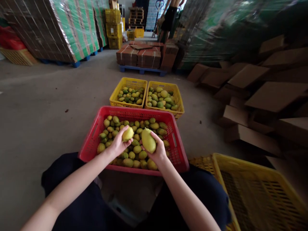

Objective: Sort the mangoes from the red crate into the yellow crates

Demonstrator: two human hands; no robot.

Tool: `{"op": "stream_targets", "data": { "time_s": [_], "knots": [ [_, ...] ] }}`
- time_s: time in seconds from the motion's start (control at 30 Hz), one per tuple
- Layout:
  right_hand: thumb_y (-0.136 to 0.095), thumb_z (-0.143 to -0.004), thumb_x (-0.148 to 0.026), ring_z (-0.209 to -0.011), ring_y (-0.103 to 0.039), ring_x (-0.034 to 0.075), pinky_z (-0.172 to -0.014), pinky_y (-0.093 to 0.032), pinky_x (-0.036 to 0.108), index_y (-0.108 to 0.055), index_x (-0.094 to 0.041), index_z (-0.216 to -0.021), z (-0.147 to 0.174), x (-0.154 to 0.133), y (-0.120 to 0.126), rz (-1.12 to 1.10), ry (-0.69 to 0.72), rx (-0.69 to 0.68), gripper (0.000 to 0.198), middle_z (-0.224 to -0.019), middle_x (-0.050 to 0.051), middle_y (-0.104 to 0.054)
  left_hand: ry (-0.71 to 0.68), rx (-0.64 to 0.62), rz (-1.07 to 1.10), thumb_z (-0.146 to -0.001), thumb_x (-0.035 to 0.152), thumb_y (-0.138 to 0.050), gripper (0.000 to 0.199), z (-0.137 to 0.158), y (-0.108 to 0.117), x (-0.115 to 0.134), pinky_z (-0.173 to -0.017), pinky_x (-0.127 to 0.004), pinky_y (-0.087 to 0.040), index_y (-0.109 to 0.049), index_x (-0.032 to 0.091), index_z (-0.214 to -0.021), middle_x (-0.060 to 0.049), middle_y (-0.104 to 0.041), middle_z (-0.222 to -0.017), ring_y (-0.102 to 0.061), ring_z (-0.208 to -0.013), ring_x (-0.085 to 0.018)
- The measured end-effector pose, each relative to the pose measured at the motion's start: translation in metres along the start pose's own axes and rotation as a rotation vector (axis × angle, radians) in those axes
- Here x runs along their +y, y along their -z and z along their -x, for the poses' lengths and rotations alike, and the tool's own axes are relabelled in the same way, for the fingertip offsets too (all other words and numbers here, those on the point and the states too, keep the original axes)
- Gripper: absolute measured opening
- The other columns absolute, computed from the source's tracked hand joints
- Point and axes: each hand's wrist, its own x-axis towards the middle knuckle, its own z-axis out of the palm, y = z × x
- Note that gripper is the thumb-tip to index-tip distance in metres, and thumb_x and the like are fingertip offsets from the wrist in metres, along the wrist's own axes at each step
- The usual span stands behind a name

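Observation:
My left hand (119, 143) is closed round a small yellow lemon (127, 133), thumb along its top. In my right hand (157, 152) is a larger, longer yellow-green lemon (149, 141), gripped with the thumb on its right side. Both hands are above a red plastic crate (180, 154), which sits just in front of my knees. Many yellow and green lemons (137, 149) lie loose in that crate, some hidden by my hands and wrists.
Beyond the red crate stand two yellow crates (166, 84) of lemons side by side. At my right is another yellow crate (245, 160). Cardboard boxes (255, 96) lie heaped farther right. Flattened cartons rest on a blue pallet (141, 69); a person (168, 19) stands behind them.

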Motion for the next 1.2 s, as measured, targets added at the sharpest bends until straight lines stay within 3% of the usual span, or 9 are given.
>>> {"op": "stream_targets", "data": {
  "time_s": [0.17,0.4,0.6,0.7,0.9,1.07,1.2],
  "knots": [
    [-0.05,-0.085,-0.038,-0.053,-0.066,0.018,-0.042,-0.052,0.027,-0.064,-0.013,-0.087,-0.0031,0.0018,0.0001,-0.049,-0.075,-0.055,0.029,-0.066,0.008,-0.071,0.003,-0.034,0.054,-0.093,0.03,-0.038,0.035,-0.0043,0.0023,-0.0058,-0.052,-0.021,-0.054,-0.065,0.01,-0.083,-0.006,-0.066,-0.066,-0.063,-0.056,-0.012],
    [-0.057,-0.08,-0.031,-0.052,-0.065,0.016,-0.043,-0.053,0.026,-0.063,-0.016,-0.084,0.0013,0.0031,-0.0042,-0.048,0.001,0.055,0.017,-0.063,0.002,-0.069,0.01,0.071,0.11,-0.084,0.028,-0.059,0.016,-0.0013,-0.0004,-0.0002,-0.046,-0.019,-0.051,-0.061,0.013,-0.081,-0.002,-0.066,-0.066,-0.061,-0.052,-0.011],
    [-0.054,-0.083,-0.033,-0.052,-0.065,0.017,-0.048,-0.055,0.028,-0.063,-0.018,-0.079,-0.0061,0.0058,-0.0006,-0.054,-0.021,0.085,0.019,-0.058,0.001,-0.068,0.027,0.0,0.075,-0.094,0.029,-0.039,0.034,-0.006,0.0027,-0.0042,-0.051,-0.02,-0.053,-0.063,0.009,-0.079,-0.005,-0.066,-0.066,-0.064,-0.055,-0.012],
    [-0.048,-0.087,-0.033,-0.053,-0.066,0.017,-0.05,-0.056,0.029,-0.063,-0.017,-0.079,-0.0081,0.0074,0.0,-0.055,-0.026,0.081,0.024,-0.059,0.002,-0.068,0.037,-0.003,0.074,-0.093,0.033,-0.042,0.033,-0.0061,0.0009,-0.0051,-0.05,-0.021,-0.054,-0.064,0.009,-0.086,-0.005,-0.067,-0.071,-0.064,-0.057,-0.012],
    [-0.058,-0.081,-0.033,-0.058,-0.067,0.018,-0.05,-0.056,0.028,-0.062,-0.018,-0.084,-0.0036,0.0071,-0.0026,-0.051,-0.014,0.038,0.016,-0.063,0.002,-0.068,0.034,0.087,0.109,-0.082,0.023,-0.061,0.012,-0.0066,0.0017,-0.0048,-0.048,-0.018,-0.053,-0.06,0.012,-0.082,-0.002,-0.062,-0.066,-0.061,-0.054,-0.01],
    [-0.053,-0.082,-0.029,-0.054,-0.067,0.018,-0.045,-0.054,0.024,-0.061,-0.014,-0.088,-0.0021,0.0046,-0.0034,-0.083,-0.081,-0.003,0.018,-0.068,0.008,-0.071,0.048,0.021,0.084,-0.088,0.027,-0.052,0.018,-0.0077,0.0069,-0.0064,-0.052,-0.023,-0.057,-0.062,0.012,-0.09,-0.007,-0.066,-0.073,-0.066,-0.06,-0.014],
    [-0.047,-0.086,-0.03,-0.056,-0.069,0.019,-0.048,-0.056,0.025,-0.061,-0.013,-0.088,-0.0023,0.0035,-0.0027,-0.115,-0.115,0.022,0.022,-0.066,0.009,-0.071,0.081,0.083,0.127,-0.091,0.027,-0.043,0.026,-0.0056,0.0038,-0.0052,-0.057,-0.026,-0.058,-0.061,0.009,-0.087,-0.011,-0.067,-0.072,-0.067,-0.064,-0.017]
  ]
}}
